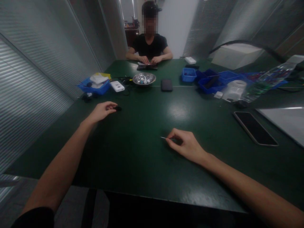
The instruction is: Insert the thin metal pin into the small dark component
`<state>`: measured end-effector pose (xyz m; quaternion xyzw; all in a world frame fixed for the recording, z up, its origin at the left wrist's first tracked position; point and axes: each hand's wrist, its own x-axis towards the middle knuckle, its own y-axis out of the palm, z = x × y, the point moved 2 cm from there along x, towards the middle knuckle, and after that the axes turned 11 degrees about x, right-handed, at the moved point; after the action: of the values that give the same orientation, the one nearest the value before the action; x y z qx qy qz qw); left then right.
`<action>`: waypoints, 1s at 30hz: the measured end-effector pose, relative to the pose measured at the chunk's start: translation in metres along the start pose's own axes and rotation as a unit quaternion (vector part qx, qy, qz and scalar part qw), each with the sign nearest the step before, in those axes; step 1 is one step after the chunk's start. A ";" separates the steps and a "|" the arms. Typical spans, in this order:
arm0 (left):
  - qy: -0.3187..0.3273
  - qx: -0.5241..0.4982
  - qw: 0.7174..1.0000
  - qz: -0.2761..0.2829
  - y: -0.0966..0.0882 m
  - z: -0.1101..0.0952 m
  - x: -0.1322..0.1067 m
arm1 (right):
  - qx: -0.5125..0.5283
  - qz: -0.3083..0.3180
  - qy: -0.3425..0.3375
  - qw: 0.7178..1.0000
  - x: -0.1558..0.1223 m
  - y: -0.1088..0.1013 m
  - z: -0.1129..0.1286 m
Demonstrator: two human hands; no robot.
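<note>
My left hand [104,110] is over the left part of the green table [133,152], its fingers closed on a small black object [117,108] whose kind I cannot make out. Closer to me and right of centre, my right hand [182,142] pinches a thin metal pin-like piece [163,137] between thumb and fingertips. The pale tip of that piece points left, and its other end is hidden in the hand. A wide gap of bare table separates the two hands.
Beyond my left hand are a blue bin [102,89], a white device [117,86] and a metal bowl [144,79] with small parts. A black flat box [166,85] lies mid-table. On the right are blue bins [211,85], a plastic bottle [263,82] and a phone [255,128]. A person [150,47] sits opposite.
</note>
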<state>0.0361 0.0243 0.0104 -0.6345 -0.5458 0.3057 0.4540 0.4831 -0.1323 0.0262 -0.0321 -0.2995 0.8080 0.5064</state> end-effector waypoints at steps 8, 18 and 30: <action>-0.099 0.093 0.990 0.035 -0.009 0.023 -0.001 | -0.002 -0.003 0.007 1.000 0.000 0.000 -0.001; -0.072 -0.082 0.992 -0.061 -0.013 -0.006 -0.003 | -0.002 -0.001 0.010 1.000 -0.001 0.001 -0.002; -0.059 0.001 0.995 -0.082 -0.020 -0.018 -0.008 | -0.008 0.003 0.007 1.000 0.000 0.000 -0.003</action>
<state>0.0419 0.0117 0.0348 -0.5680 -0.6217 0.3048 0.4449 0.4841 -0.1309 0.0235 -0.0424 -0.3025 0.8070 0.5055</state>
